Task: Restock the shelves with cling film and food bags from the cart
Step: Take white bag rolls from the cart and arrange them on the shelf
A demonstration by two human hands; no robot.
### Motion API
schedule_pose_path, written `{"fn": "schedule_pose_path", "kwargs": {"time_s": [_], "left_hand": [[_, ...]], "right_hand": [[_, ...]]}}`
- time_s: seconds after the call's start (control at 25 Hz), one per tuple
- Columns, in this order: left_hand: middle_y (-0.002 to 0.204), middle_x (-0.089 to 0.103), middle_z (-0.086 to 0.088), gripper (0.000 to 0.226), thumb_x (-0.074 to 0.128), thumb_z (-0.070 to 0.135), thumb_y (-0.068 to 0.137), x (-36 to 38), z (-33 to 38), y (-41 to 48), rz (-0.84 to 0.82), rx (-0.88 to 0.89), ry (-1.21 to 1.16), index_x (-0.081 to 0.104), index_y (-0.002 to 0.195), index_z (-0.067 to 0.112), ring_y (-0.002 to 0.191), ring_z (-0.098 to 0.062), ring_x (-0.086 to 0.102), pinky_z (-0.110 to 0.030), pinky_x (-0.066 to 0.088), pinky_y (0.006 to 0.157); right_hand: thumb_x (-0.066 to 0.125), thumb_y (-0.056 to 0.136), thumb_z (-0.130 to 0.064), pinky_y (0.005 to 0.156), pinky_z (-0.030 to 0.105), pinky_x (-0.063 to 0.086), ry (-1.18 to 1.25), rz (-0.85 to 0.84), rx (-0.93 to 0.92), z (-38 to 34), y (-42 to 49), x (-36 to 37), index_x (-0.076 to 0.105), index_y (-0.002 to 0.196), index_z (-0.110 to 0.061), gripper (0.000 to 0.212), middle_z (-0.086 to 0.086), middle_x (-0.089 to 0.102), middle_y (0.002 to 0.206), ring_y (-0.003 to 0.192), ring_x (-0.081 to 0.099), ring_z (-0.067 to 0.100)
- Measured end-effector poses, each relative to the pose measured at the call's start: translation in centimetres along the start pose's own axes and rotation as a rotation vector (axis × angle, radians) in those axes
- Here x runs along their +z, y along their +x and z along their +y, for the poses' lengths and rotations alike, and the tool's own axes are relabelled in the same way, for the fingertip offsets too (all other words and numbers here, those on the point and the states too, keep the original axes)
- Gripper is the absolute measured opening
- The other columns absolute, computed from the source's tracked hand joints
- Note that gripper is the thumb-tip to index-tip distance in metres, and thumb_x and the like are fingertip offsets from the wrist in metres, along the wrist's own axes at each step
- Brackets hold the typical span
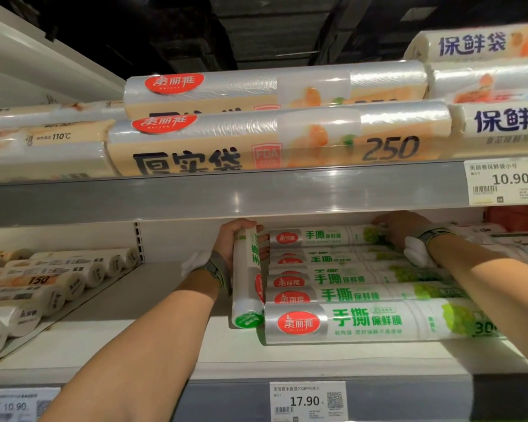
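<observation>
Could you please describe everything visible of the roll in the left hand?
The cling film roll is a white cylinder in glossy wrap with green print, a red oval logo and a green end label facing the camera. It points into the lower shelf, crosswise to the stacked rolls, against their left ends. The left hand grips its far end.

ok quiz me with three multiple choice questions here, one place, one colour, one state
1. Where is the roll in the left hand? A) left of the stack of rolls on the lower shelf B) on the upper shelf C) in a cart
2. Its front end cap is: A) blue B) green C) red
3. The left hand: A) lies flat B) hangs empty C) grips the roll
Answers: 1 A, it lies beside the stack's left ends; 2 B, the cap is green; 3 C, it wraps the roll's far end.
</observation>
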State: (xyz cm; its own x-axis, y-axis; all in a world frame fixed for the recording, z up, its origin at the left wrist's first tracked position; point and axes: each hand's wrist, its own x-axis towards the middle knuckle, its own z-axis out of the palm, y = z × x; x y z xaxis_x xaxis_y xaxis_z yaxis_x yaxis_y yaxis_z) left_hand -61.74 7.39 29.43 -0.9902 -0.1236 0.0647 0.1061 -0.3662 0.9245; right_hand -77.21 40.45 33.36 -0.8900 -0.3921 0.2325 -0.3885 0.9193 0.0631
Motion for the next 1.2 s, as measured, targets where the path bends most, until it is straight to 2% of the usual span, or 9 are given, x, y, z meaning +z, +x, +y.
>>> {"fn": "schedule_pose_path", "kwargs": {"time_s": [0.36,0.52,0.68,0.76,0.84,0.88,1.0,1.08,1.2], "left_hand": [[0.078,0.060,-0.015,0.029,0.068,0.025,0.067,0.1,0.6,-0.8,0.075,-0.002,0.050,0.062,0.090,0.008,0.075,-0.032,0.057,-0.037,0.050,0.075],[0.063,0.058,-0.011,0.022,0.065,0.025,0.077,-0.4,1.5,-3.5,0.200,-0.053,0.025,0.053,0.083,0.008,0.080,-0.031,0.059,-0.035,0.050,0.070],[0.051,0.061,-0.012,0.021,0.052,0.014,0.094,-1.0,2.4,-7.5,0.323,-0.128,0.061,0.047,0.075,0.006,0.062,-0.026,0.061,-0.034,0.050,0.064],[0.055,0.063,-0.015,0.024,0.051,0.013,0.096,-1.1,2.5,-9.9,0.363,-0.173,0.060,0.052,0.075,0.001,0.058,-0.029,0.063,-0.038,0.049,0.076],[0.062,0.063,-0.016,0.018,0.054,0.014,0.091,-0.9,2.5,-12.5,0.407,-0.176,0.014,0.051,0.078,0.002,0.070,-0.033,0.060,-0.040,0.049,0.089],[0.067,0.061,-0.015,0.016,0.055,0.015,0.088,-0.5,2.6,-13.8,0.439,-0.170,-0.007,0.048,0.079,0.004,0.073,-0.033,0.058,-0.042,0.050,0.088],[0.092,0.050,-0.018,0.019,0.058,0.016,0.085,1.1,3.2,-17.8,0.432,-0.237,-0.157,0.044,0.096,0.008,0.078,-0.038,0.057,-0.046,0.057,0.059],[0.098,0.048,-0.021,0.029,0.054,0.023,0.089,2.7,3.7,-20.6,0.409,-0.275,-0.210,0.044,0.109,0.006,0.079,-0.041,0.058,-0.046,0.056,0.055],[0.084,0.054,-0.022,0.023,0.049,0.022,0.081,4.9,3.8,-24.5,0.351,-0.302,-0.205,0.046,0.093,0.002,0.071,-0.035,0.059,-0.039,0.053,0.063]], "right_hand": [[0.051,0.096,-0.033,0.104,0.044,0.039,-0.105,-0.045,0.099,-1.2,-1.8,0.1,0.027,0.149,-0.013,0.062,0.014,0.035,0.147,0.136,0.028,0.033],[0.043,0.097,-0.050,0.112,0.043,0.032,-0.085,-0.009,0.010,-3.4,-4.4,-1.4,0.035,0.148,-0.017,0.061,0.009,0.033,0.151,0.138,0.027,0.030],[0.042,0.095,-0.060,0.112,0.032,0.023,-0.006,0.094,0.005,-7.3,-9.3,-1.8,0.042,0.146,-0.018,0.066,0.006,0.035,0.153,0.139,0.031,0.027],[0.040,0.097,-0.058,0.112,0.029,0.019,0.090,0.115,-0.066,-8.7,-12.3,-2.5,0.045,0.144,-0.015,0.064,0.008,0.038,0.152,0.139,0.032,0.026],[0.035,0.099,-0.058,0.114,0.031,0.019,0.164,0.074,-0.127,-9.6,-15.2,-3.8,0.046,0.144,-0.015,0.063,0.010,0.038,0.153,0.140,0.033,0.025],[0.031,0.100,-0.058,0.114,0.033,0.021,0.198,0.008,-0.133,-9.9,-16.9,-4.9,0.044,0.145,-0.014,0.064,0.010,0.036,0.154,0.140,0.033,0.026],[0.030,0.102,-0.053,0.101,0.033,0.037,0.299,-0.173,-0.045,-11.0,-20.3,-6.4,0.054,0.133,-0.003,0.063,0.017,0.049,0.143,0.124,0.051,0.027],[0.039,0.100,-0.050,0.086,0.030,0.042,0.407,-0.117,-0.049,-11.8,-22.0,-7.4,0.059,0.119,-0.002,0.055,0.015,0.060,0.126,0.102,0.056,0.024],[0.053,0.096,-0.040,0.090,0.035,0.047,0.646,0.039,-0.091,-13.5,-24.2,-8.0,0.057,0.122,-0.005,0.044,0.011,0.062,0.120,0.105,0.059,0.026]]}}
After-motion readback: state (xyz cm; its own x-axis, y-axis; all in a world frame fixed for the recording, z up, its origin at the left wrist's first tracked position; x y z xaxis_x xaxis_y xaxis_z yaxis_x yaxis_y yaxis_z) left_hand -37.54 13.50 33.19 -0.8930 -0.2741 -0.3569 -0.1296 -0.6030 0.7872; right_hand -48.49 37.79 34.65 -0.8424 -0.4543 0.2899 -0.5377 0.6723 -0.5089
